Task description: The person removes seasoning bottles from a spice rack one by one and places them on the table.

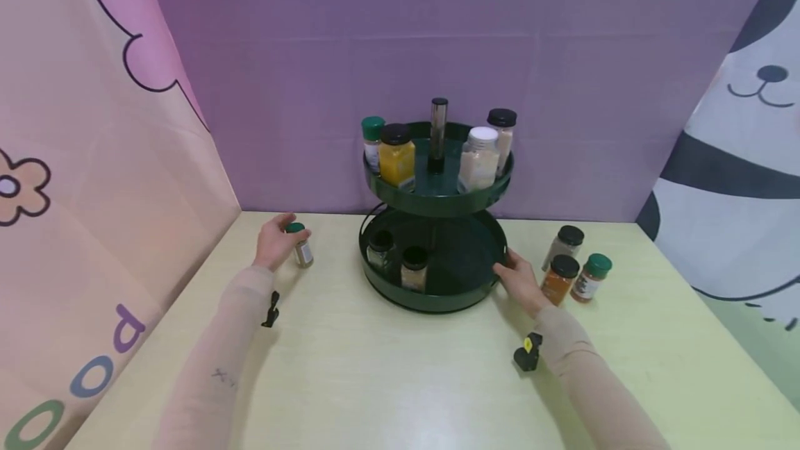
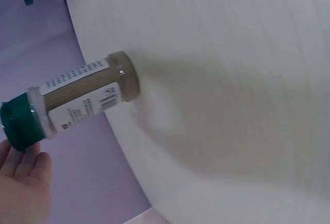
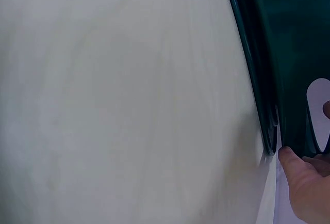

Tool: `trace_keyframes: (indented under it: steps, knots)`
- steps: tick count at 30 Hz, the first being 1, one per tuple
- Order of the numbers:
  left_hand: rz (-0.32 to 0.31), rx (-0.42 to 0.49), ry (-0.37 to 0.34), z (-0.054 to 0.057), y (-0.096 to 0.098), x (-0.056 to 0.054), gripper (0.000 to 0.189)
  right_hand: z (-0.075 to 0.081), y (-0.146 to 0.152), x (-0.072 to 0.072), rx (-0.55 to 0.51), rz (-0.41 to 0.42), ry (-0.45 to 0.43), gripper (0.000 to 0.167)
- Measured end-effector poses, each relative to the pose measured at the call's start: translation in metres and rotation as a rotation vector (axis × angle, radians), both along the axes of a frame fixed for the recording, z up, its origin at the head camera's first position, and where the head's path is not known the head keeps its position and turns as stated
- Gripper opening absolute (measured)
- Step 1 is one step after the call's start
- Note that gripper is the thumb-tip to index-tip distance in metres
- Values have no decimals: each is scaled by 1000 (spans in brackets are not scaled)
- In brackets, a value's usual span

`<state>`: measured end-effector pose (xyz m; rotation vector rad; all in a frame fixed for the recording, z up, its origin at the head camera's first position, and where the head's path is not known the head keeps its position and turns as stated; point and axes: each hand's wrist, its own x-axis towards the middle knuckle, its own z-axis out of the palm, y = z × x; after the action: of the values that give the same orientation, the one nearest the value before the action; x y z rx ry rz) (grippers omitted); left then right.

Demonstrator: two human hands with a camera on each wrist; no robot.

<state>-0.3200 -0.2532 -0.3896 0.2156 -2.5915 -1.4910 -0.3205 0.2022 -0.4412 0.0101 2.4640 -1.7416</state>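
At the left of the table my left hand (image 1: 275, 242) pinches the green cap of a spice jar (image 1: 304, 254). In the left wrist view this jar (image 2: 82, 95) shows brown contents and a white label, its base at the tabletop. My right hand (image 1: 520, 283) grips the right rim of a dark green two-tier rack (image 1: 437, 303). In the right wrist view, a fingertip shows through the oval cutout in the rack's wall (image 3: 296, 53), with another digit against its lower edge. The upper tier bears several jars, including a yellow one (image 1: 397, 162); two black-capped jars (image 1: 414, 273) stand in the lower tier.
Beside my right hand stand three jars: an orange one (image 1: 558, 283), a green-capped one (image 1: 589, 282) and a grey one (image 1: 562, 245). A purple backdrop (image 1: 300, 123) rises behind the table, with printed cloth on both sides.
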Motion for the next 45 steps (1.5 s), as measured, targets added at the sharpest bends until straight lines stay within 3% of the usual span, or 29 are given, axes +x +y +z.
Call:
trace_keyframes:
  steps: [6, 11, 16, 22, 30, 36, 45]
  knots:
    - [-19, -62, 49, 15, 9, -2, 65, -2, 0, -1, -8, -6, 8, 62]
    - [-41, -63, 89, 26, 19, -3, 63, -2, 0, -2, -1, -13, 5, 62]
    - [-136, -78, 120, 34, 32, -2, 61, -1, 0, -3, 9, -23, -8, 63]
    - [-259, -90, 50, 38, 49, 4, 66, 0, 0, -3, 24, -30, -9, 62]
    - [-390, -118, -50, 30, 69, 14, 67, 1, -1, -2, 31, -17, -14, 62]
    - [-450, -150, -63, 18, 85, 17, 67, -1, -2, -2, 46, -23, -24, 62]
    - [-427, -161, -32, 6, 105, 17, 69, -2, -1, -3, 19, -31, -22, 62]
